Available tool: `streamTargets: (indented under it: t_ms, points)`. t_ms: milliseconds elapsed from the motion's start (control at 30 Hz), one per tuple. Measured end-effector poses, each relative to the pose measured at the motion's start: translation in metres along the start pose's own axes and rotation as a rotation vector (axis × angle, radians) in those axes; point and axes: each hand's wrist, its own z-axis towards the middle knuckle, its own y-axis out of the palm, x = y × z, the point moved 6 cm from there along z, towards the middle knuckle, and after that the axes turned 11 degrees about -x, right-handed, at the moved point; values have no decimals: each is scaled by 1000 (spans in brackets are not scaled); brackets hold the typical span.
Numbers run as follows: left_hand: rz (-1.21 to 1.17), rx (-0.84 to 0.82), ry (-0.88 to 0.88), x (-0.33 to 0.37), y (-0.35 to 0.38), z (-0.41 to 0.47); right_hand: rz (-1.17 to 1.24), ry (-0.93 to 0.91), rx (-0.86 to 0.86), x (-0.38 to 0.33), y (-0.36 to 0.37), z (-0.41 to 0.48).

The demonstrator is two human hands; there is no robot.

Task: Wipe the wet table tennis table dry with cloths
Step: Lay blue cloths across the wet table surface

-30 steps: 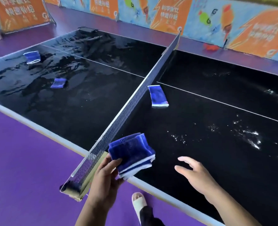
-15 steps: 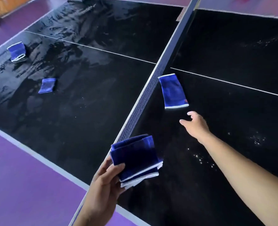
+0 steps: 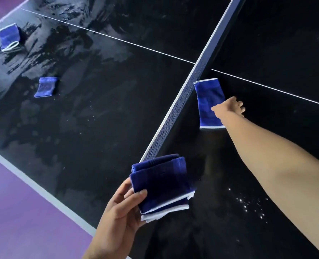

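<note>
The black table tennis table (image 3: 102, 128) is wet, with streaks of water across its far left half and droplets (image 3: 248, 202) near my right forearm. My left hand (image 3: 121, 212) grips a folded blue cloth with white edges (image 3: 162, 184) above the near end of the net. My right hand (image 3: 229, 107) reaches out over a second blue cloth (image 3: 207, 101), which lies flat just right of the net. Its fingers are stretched over the cloth's right edge, and I cannot tell whether they touch it.
The net (image 3: 183, 101) runs diagonally across the table from near my left hand to the top right. Two more blue cloths lie on the left half, one in the middle (image 3: 45, 87) and one at the far left corner (image 3: 9, 38). Purple floor (image 3: 14, 212) borders the table's near edge.
My right arm has stretched forward from the near edge to the cloth beside the net. My head has leaned in over the table. The left hand keeps holding its folded cloth.
</note>
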Motion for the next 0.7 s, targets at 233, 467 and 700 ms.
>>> streamTargets:
  t_ms: [233, 467, 700]
  points:
    - [27, -21, -11, -4, -2, -6, 350, -34, -91, 21, 3, -32]
    - [53, -102, -32, -12, 1, -17, 677, -204, -108, 95, -7, -169]
    - [90, -281, -38, -15, -2, -47, 189, -424, 404, 173, -36, -333]
